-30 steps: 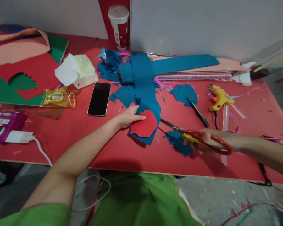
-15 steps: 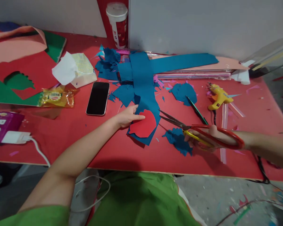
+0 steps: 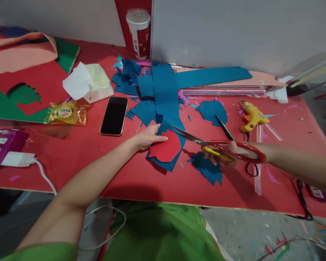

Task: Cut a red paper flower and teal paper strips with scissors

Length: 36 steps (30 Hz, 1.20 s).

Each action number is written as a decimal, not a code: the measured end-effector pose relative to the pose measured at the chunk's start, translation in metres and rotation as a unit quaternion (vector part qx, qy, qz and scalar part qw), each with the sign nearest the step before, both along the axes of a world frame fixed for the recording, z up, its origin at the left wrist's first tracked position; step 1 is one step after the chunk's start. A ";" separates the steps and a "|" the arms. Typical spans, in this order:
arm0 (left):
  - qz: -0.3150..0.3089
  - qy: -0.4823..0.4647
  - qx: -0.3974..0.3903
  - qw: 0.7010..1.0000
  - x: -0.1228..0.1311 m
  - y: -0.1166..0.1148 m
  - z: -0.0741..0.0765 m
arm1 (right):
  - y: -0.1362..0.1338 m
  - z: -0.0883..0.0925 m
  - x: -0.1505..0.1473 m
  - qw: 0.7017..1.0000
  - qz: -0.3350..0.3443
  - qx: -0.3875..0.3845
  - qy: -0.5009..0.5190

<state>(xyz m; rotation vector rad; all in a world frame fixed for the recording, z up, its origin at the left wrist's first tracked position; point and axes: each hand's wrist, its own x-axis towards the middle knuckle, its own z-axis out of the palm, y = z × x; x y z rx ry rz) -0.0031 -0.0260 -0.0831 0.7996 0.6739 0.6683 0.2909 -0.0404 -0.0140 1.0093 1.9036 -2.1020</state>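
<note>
My left hand (image 3: pixel 149 137) pinches a red paper cutout (image 3: pixel 167 146) against a long blue paper strip (image 3: pixel 165 90), thumb on top and fingers partly hidden beneath. My right hand (image 3: pixel 224 154) grips scissors (image 3: pixel 198 140) with red and yellow handles. The blades lie slightly apart, their tips over the blue strip just above the red cutout. Below the right hand rests a jagged blue paper piece (image 3: pixel 206 168). Another blue cutout (image 3: pixel 212 111) lies farther back, with a dark green pen (image 3: pixel 224 127) across its edge.
A yellow glue gun (image 3: pixel 252 115) lies at the right beside clear glue sticks (image 3: pixel 259 159). Left of the strip is a phone (image 3: pixel 114 116). A paper cup (image 3: pixel 139 34) stands at the back by the grey panel. Red paper (image 3: pixel 51 81) and a purple power strip (image 3: pixel 16 139) occupy the left.
The right hand has moved left with the scissors, bringing the blade tips over the blue strip. The left hand keeps its hold on the papers. The view has shifted slightly.
</note>
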 end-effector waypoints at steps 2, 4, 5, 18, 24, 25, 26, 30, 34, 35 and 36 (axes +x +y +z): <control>-0.003 -0.004 0.002 1.000 0.000 0.000 0.000 | 0.004 0.001 -0.008 0.999 -0.001 -0.041 0.005; -0.005 -0.005 0.002 1.000 0.000 0.000 0.001 | 0.007 -0.001 -0.013 0.998 -0.001 -0.063 0.015; -0.006 -0.005 0.002 1.000 0.000 0.000 0.002 | 0.009 -0.003 -0.014 0.998 -0.002 -0.066 0.022; 0.003 -0.020 -0.024 1.000 0.001 0.000 0.002 | 0.017 -0.021 -0.027 0.989 0.011 -0.110 0.102; 0.003 -0.017 -0.019 1.000 0.000 0.000 0.002 | 0.016 -0.024 -0.031 0.983 -0.023 -0.134 0.126; 0.004 -0.016 -0.018 1.000 0.000 0.000 0.002 | 0.016 -0.026 -0.031 0.982 -0.023 -0.135 0.128; 0.005 -0.016 -0.019 1.000 0.000 0.000 0.002 | 0.015 -0.027 -0.031 0.982 -0.022 -0.135 0.127; 0.005 -0.016 -0.024 1.000 0.001 0.000 0.003 | 0.015 -0.030 -0.033 0.980 -0.025 -0.155 0.122; 0.003 -0.018 -0.020 1.000 0.001 0.000 0.003 | 0.016 -0.029 -0.036 0.979 -0.029 -0.160 0.122; 0.006 -0.019 -0.019 1.000 0.001 0.000 0.003 | 0.016 -0.029 -0.037 0.981 -0.029 -0.151 0.121; 0.007 -0.020 -0.019 1.000 0.001 0.000 0.003 | 0.016 -0.028 -0.038 0.982 -0.027 -0.142 0.122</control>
